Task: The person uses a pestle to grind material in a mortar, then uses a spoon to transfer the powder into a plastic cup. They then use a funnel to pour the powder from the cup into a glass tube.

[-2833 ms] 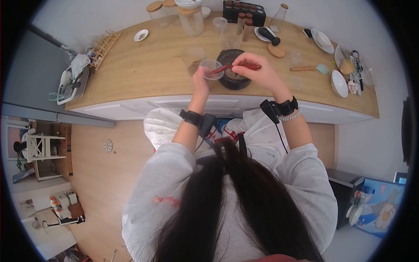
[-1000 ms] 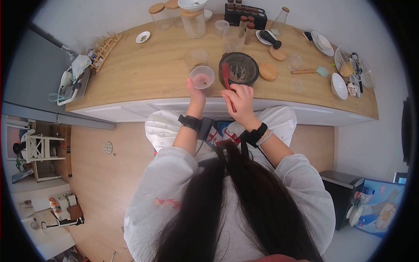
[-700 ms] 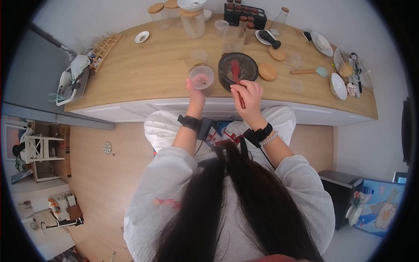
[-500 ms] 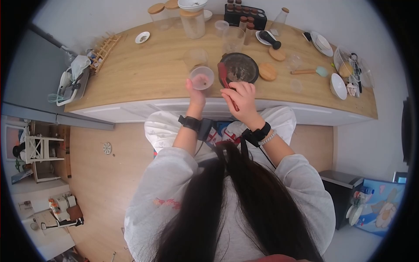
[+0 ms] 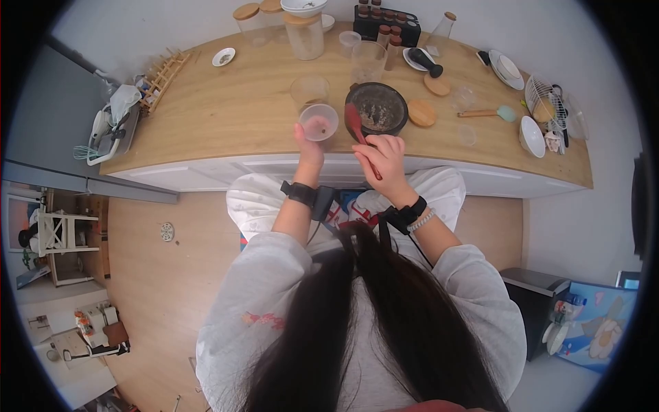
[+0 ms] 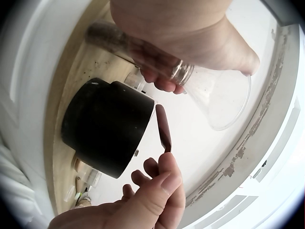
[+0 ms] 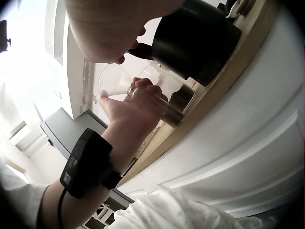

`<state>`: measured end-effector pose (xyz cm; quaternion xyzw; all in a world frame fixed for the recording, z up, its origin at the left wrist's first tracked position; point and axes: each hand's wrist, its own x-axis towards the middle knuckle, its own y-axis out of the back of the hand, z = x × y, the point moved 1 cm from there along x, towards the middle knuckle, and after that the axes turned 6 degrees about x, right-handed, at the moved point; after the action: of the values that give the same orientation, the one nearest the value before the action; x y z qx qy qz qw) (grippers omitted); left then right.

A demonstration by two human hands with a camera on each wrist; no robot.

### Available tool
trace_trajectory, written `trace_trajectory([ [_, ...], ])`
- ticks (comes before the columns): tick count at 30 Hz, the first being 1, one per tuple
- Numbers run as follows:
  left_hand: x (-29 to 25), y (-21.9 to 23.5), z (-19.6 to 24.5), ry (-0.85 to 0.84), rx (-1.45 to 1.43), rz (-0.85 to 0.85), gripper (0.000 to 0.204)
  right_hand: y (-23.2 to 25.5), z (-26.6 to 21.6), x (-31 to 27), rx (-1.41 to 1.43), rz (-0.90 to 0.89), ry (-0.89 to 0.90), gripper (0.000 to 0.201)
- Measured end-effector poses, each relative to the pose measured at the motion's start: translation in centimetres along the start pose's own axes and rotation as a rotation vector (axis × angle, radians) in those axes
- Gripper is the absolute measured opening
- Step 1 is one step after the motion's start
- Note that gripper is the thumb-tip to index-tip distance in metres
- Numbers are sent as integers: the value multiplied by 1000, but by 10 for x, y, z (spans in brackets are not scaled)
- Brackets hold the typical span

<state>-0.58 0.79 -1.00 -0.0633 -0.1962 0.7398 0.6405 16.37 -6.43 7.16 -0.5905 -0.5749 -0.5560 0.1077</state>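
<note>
In the head view my left hand [image 5: 308, 150] grips an upright glass tube [image 6: 108, 40] that has a clear funnel [image 5: 318, 122] seated in its mouth. Dark matter shows inside the tube in the left wrist view. My right hand [image 5: 386, 163] pinches the handle of a red spatula [image 5: 353, 120]; its blade is at the near-left rim of a black mortar [image 6: 107, 124]. Coarse grey-brown bits [image 5: 376, 117] lie in the mortar bowl. The funnel stands just left of the mortar, with a few specks inside it.
Behind the funnel is a clear glass container [image 5: 309, 88]. A round wooden lid [image 5: 421, 112] lies right of the mortar, with a pestle [image 5: 425, 62] on a plate farther back. A green-headed spatula [image 5: 484, 112] and white bowl [image 5: 532, 134] are to the right.
The red spatula first lay across the funnel. My right hand then drew it back towards me, passed its blade over the mortar bowl and brought it to the left rim. My left hand stays nearly still.
</note>
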Motion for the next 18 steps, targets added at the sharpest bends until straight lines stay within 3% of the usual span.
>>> trace_trajectory([
  [8, 0, 1, 0, -8, -7, 13, 76, 5, 4, 0, -17, -35, -48, 14],
  [15, 1, 1, -3, -38, 4, 6, 76, 19, 39, 20, 27, 144, -156, 5],
  [18, 1, 1, -2, -43, 0, 6, 75, 21, 54, 35, 199, 53, -393, 9],
])
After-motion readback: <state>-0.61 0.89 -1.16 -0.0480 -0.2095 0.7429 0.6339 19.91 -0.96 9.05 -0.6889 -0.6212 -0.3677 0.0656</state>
